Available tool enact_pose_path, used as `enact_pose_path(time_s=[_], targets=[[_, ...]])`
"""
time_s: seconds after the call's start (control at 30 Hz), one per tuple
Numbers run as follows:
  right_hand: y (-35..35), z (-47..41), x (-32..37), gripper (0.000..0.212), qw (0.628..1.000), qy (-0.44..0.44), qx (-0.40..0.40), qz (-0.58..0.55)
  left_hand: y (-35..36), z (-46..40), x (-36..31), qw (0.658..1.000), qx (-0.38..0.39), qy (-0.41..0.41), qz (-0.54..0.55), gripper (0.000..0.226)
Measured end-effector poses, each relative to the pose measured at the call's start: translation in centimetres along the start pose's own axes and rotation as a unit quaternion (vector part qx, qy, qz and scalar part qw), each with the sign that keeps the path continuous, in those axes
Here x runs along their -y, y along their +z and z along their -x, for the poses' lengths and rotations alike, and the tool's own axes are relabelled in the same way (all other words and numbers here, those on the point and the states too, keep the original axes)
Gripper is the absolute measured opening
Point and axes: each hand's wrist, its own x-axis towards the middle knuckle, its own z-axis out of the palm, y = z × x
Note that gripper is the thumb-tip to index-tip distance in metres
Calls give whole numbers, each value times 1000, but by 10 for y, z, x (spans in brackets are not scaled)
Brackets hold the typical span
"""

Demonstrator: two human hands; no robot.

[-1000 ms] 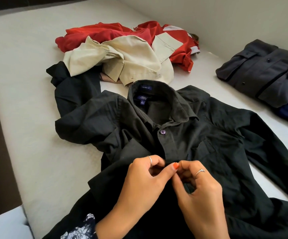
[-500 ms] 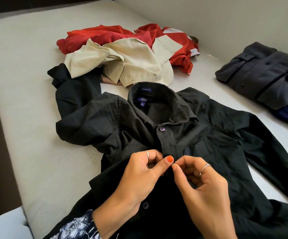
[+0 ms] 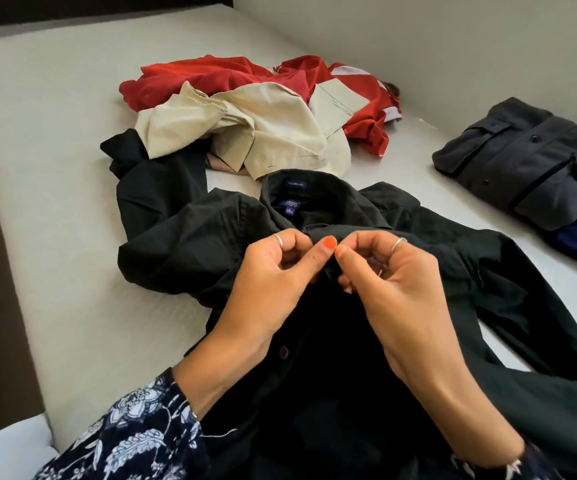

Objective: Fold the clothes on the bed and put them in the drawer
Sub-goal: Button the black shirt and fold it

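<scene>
Two hands meet at the picture's centre on a black shirt (image 3: 366, 306) spread front-up across the bed (image 3: 38, 168), the left hand (image 3: 273, 275) and right hand (image 3: 394, 282) each pinching the button placket just below the collar, thumbs tip to tip, other fingers curled. Judging from this, the fabric could slip from so small a pinch and bunch before folding. Unfolded cream and red clothes (image 3: 252, 109) lie at twelve o'clock, a folded grey shirt (image 3: 529, 161) at two.
</scene>
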Motion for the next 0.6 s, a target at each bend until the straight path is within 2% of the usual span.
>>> enact_pose_path(time_s=[0.07, 0.17, 0.27, 0.33, 0.4, 0.47, 0.53, 0.6], targets=[[2, -4, 1, 10, 999, -34, -3, 41, -3, 0, -3, 1000, 10, -10, -16, 27], [9, -6, 5, 8, 988, -109, 0, 110, -8, -2, -9, 998, -13, 33, -50, 32], [16, -9, 11, 5, 958, -217, -10, 188, -13, -6, -15, 998, -26, 52, -13, 32], [20, -12, 15, 4, 960, -227, 3, 167, -18, -9, -17, 998, -28, 53, 30, 27], [23, -15, 23, 7, 981, -172, 31, 88, -23, -9, -21, 997, -24, 65, 45, 20], [25, -16, 30, 13, 994, -65, 72, -46, -27, -10, -24, 995, -15, 81, 51, 17], [25, -19, 33, 16, 973, 61, 124, -186, -31, -9, -26, 995, -4, 85, 50, 18], [20, -20, 32, 17, 963, 106, 144, -201, -31, -8, -26, 996, 3, 87, 19, 22]])
